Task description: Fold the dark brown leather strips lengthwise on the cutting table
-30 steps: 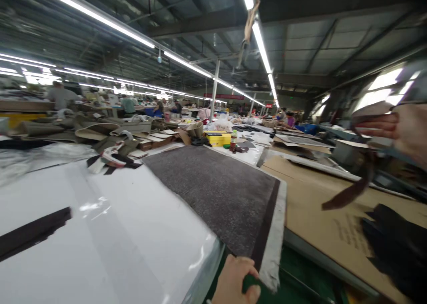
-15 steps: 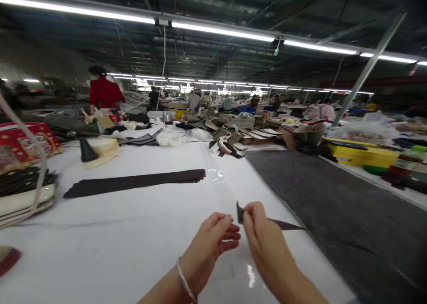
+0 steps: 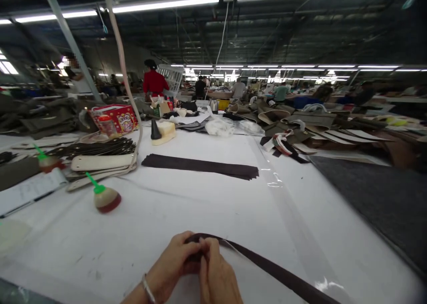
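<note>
A long dark brown strip (image 3: 267, 265) with a pale underside runs from my fingers down to the lower right edge of view. My left hand (image 3: 175, 259), with a bracelet at the wrist, is closed on the strip's near end. Right beside it, my right hand (image 3: 215, 268) pinches the same end, fingers touching the left hand's. What the fingertips do there is partly hidden. Beyond the hands, a stack of similar dark strips (image 3: 200, 166) lies flat on the white table (image 3: 150, 219).
To the left stands a squeeze bottle (image 3: 106, 199) with a green nozzle and reddish liquid. Pale straps (image 3: 103, 161) are piled behind it. A yellowish block (image 3: 165, 132) with a black cone sits farther back. Dark sheet material (image 3: 373, 197) covers the right side. Co-workers are in the background.
My view has swung left. My left hand, empty and open before, has closed on the strip. Both hands have come together around its end, and more of the strip shows.
</note>
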